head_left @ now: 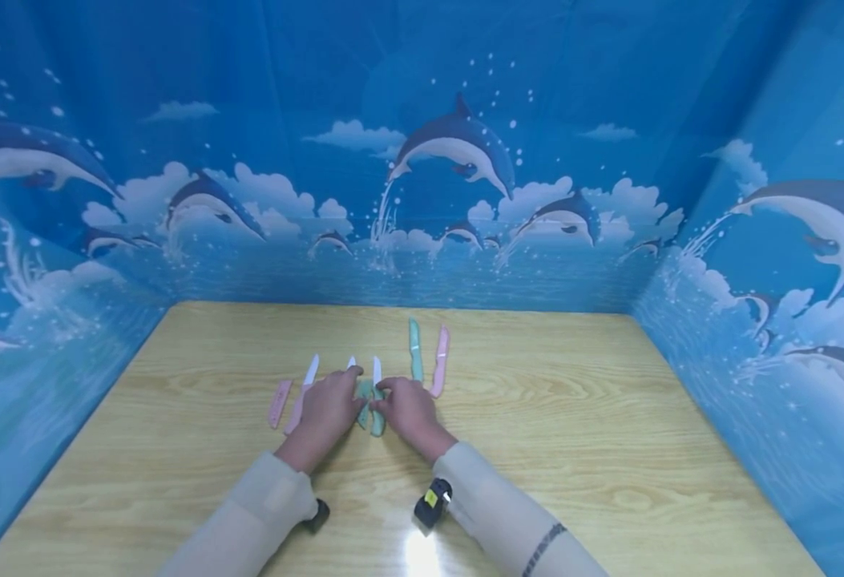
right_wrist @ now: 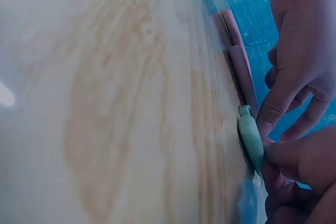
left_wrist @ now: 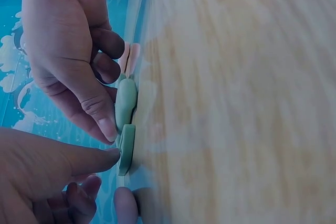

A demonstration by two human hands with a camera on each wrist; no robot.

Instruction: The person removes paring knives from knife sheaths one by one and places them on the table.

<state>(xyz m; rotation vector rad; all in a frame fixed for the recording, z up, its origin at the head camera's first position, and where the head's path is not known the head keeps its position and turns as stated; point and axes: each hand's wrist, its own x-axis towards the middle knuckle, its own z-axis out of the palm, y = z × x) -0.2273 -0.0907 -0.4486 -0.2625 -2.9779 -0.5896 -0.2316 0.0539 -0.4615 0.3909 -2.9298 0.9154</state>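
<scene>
Side by side at the middle of the table lie a flat green piece, like a blade cover (head_left: 362, 413), and a green-handled knife (head_left: 377, 423) whose white blade points away. My left hand (head_left: 329, 405) holds the cover, its thumb pressed against the near side. My right hand (head_left: 409, 407) pinches the knife, thumb and index finger on its green handle (right_wrist: 251, 135). Another white blade tip (head_left: 352, 361) shows past my left fingers, its lower part hidden. Left of my left hand are a pink-handled knife (head_left: 310, 373) with a white blade and a pink blade cover (head_left: 280, 403).
Beyond my right hand, a green knife (head_left: 415, 349) and a pink knife (head_left: 441, 361) lie next to each other, pointing away. The wooden table (head_left: 573, 433) is bordered at the back and sides by blue dolphin-print cloth (head_left: 306, 264).
</scene>
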